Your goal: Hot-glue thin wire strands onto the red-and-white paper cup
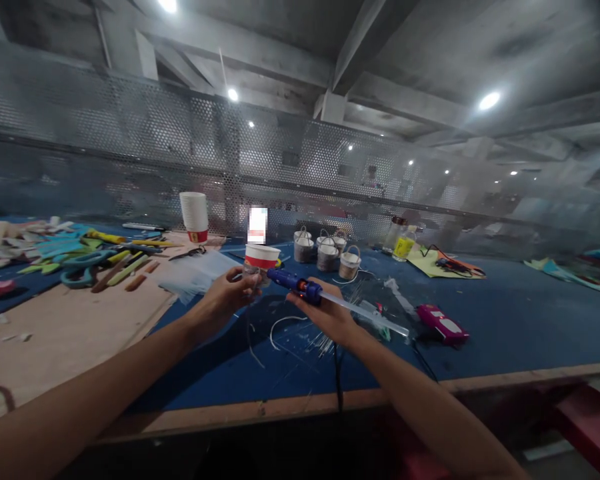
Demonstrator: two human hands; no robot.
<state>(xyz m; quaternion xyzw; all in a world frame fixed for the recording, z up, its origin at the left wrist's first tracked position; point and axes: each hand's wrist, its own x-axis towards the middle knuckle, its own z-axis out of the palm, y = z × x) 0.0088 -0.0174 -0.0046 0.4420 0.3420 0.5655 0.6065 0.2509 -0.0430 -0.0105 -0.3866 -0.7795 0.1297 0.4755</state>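
Observation:
My left hand [229,292] is closed round the lower part of a white paper cup [262,257] with a red band. Its base looks wrapped in pale cord, partly hidden by my fingers. In my right hand [333,315] lies a blue glue gun [291,281], its nozzle at the cup's right side. A long clear glue stick [367,313] sticks out of the gun's back end. Loose white string [274,333] trails on the blue tabletop [205,367] below the hands. Behind them stand several small cord-wrapped buckets [327,255] with looped handles.
A stack of paper cups [194,217] stands at the back left, near scissors [86,268] and scattered craft sticks. A phone-like bright screen [257,225] is behind the cup. To the right are a magenta box [443,324], a yellow-labelled bottle [404,245] and yellow paper [450,265]. Perforated metal panels back the table.

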